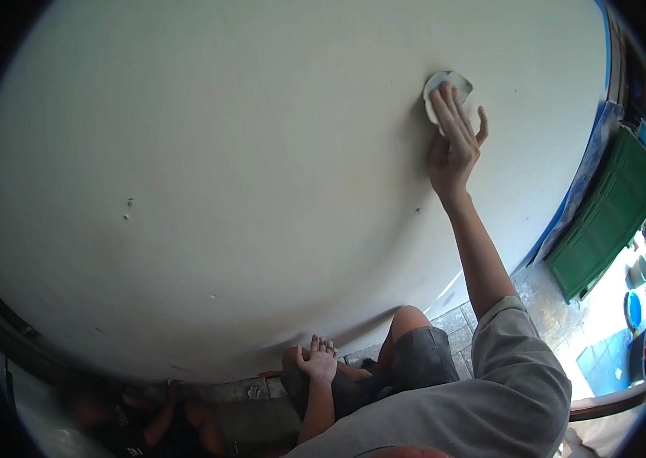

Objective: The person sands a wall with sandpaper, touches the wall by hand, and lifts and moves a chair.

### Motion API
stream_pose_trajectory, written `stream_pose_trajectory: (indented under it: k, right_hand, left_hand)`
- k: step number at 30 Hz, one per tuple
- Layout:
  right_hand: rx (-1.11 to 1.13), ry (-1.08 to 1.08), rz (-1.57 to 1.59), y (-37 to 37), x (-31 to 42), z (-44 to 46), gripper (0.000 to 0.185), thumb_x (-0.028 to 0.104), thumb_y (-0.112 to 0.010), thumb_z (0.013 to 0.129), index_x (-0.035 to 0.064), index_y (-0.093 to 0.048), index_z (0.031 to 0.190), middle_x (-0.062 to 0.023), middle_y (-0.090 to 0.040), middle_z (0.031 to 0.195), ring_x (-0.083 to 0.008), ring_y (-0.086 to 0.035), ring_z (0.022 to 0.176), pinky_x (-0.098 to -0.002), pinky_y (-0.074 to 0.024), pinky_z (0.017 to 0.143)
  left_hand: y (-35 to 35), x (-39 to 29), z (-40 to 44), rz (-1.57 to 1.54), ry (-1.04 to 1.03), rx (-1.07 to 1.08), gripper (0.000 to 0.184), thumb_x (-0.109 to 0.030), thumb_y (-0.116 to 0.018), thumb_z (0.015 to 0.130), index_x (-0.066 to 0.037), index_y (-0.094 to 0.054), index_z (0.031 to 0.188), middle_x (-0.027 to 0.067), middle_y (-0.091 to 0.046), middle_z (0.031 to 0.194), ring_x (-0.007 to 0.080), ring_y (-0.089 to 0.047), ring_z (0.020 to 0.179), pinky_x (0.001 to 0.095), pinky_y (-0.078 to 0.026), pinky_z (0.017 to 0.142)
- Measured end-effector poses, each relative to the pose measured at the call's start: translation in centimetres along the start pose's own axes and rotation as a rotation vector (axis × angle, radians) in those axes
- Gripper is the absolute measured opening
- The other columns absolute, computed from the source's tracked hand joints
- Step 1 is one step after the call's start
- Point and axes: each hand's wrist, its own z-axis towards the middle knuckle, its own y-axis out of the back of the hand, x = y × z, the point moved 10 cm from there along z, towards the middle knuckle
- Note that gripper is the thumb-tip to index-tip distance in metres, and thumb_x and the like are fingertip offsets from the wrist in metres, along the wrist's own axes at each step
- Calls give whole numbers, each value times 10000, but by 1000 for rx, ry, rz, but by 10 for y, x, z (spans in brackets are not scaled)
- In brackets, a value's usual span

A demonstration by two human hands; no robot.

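Note:
My right hand [454,141] is stretched up against the white wall [277,137]. Its fingers press a whitish round pad [456,80] with a curled edge flat to the wall; whether it is paper or cloth I cannot tell. The little finger stands away from the others. Down by the wall's lower edge, my left hand [318,360] lies on my knee with its fingers apart and nothing in it.
Several small holes [129,203] mark the wall. A person in dark clothes [174,427] sits at the lower left. To the right are a green panel [609,214], a blue basin [633,310] and a black tub [643,353] on the tiled floor [460,327].

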Motion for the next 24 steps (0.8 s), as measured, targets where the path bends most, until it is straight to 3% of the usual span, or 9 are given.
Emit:
stream_pose_trajectory:
  k: [1,2,6,8,10,14,17,19,24]
  right_hand:
    - [123,175,43,-15,22,-8,617,-149,-493,715,183,-559,1230,42,-554,1269,-114,-507,1185,-409,-137,1095]
    - [124,177,47,-14,22,-4,617,-149,-493,715,183,-559,1230,42,-554,1269,-114,-507,1185,-409,-137,1095]
    - [-122,-103,-54,15,-19,19,589,-159,-440,730,141,-563,1222,-49,-543,1278,-185,-462,1237,-442,-140,1108]
    - [-95,-25,3,8,2,8,587,-157,-446,737,152,-565,1222,-19,-549,1273,-165,-477,1223,-451,-126,1111]
    - [211,236,-48,-15,34,-6,597,-159,-454,745,184,-569,1219,53,-552,1265,-116,-515,1175,-444,-127,1113]
    - [-91,11,20,3,-5,12,628,-164,-476,693,151,-564,1229,-21,-558,1260,-208,-492,1209,-467,-125,1106]
    - [231,322,7,-18,43,-7,664,-168,-505,639,138,-565,1226,-27,-567,1250,-182,-491,1211,-473,-127,1102]
    - [-54,-16,-57,9,-3,19,683,-166,-527,634,188,-573,1216,11,-566,1249,-154,-500,1196,-474,-144,1109]
    - [183,272,0,-18,42,-2,644,-177,-506,687,208,-585,1197,49,-567,1248,-113,-513,1178,-450,-151,1097]
  left_hand:
    - [0,0,2,-6,-2,2,522,-565,-486,769,-110,-556,1016,30,-511,917,214,-467,860,344,-363,758]
    - [1,0,3,-10,-1,-6,522,-565,-484,769,-111,-557,1016,30,-510,917,215,-466,859,344,-362,762]
    - [-2,0,0,-9,5,7,528,-569,-481,769,-111,-555,1021,28,-512,924,214,-465,869,343,-360,771]
    - [-1,2,-2,-6,1,-18,526,-567,-492,765,-108,-565,1012,29,-522,923,214,-472,858,348,-367,762]
    - [-1,0,-1,11,-10,-31,525,-565,-504,761,-104,-575,1003,31,-531,922,213,-480,847,354,-375,753]
    - [1,1,-3,-3,3,-8,528,-565,-494,765,-110,-554,1028,29,-518,938,213,-469,867,350,-367,774]
    - [-3,1,1,3,0,-1,526,-565,-495,765,-113,-555,1026,28,-519,936,213,-473,865,349,-367,775]
    - [0,-4,-1,6,-2,-13,521,-566,-508,760,-110,-576,1003,31,-533,922,215,-487,844,352,-376,755]
    - [0,-1,-1,7,-7,-32,522,-559,-492,767,-117,-542,1039,28,-503,937,216,-464,861,350,-363,778]
